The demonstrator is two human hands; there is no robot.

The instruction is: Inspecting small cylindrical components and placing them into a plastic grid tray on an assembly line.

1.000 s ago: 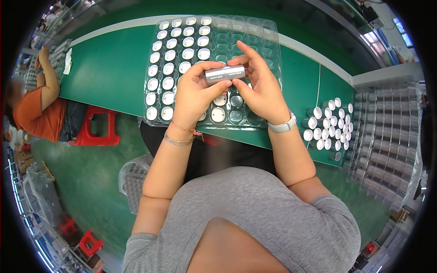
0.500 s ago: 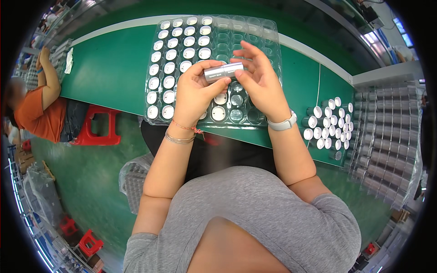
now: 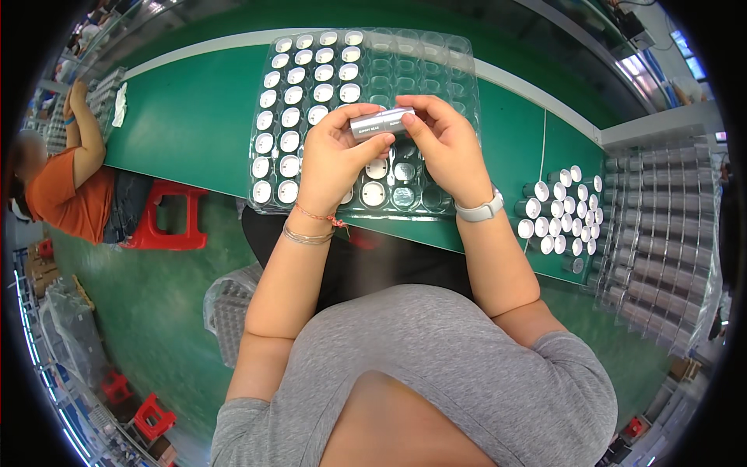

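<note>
A shiny grey cylinder (image 3: 372,126) with a seam around it lies level between my hands, above a clear plastic tray (image 3: 461,56). My left hand (image 3: 328,152) is closed on its left end, thumb below and fingers above. On the right end, the thumb and fingers of my right hand (image 3: 453,152) pinch the cylinder. White-topped round pieces (image 3: 289,117) fill the left columns of the tray, and a few more sit near its front edge. Many right-hand pockets show bare plastic. My hands hide part of the tray's middle.
On the green table (image 3: 187,117), a cluster of white-ended grey cylinders (image 3: 570,206) stands at the right. Beyond it are stacked clear trays (image 3: 661,249). At the left, a co-worker in an orange top (image 3: 74,191) sits by a red stool (image 3: 167,218).
My right hand's fingers, raised and spread before, have come down and closed around the cylinder's right end. My left hand and the cylinder have hardly moved.
</note>
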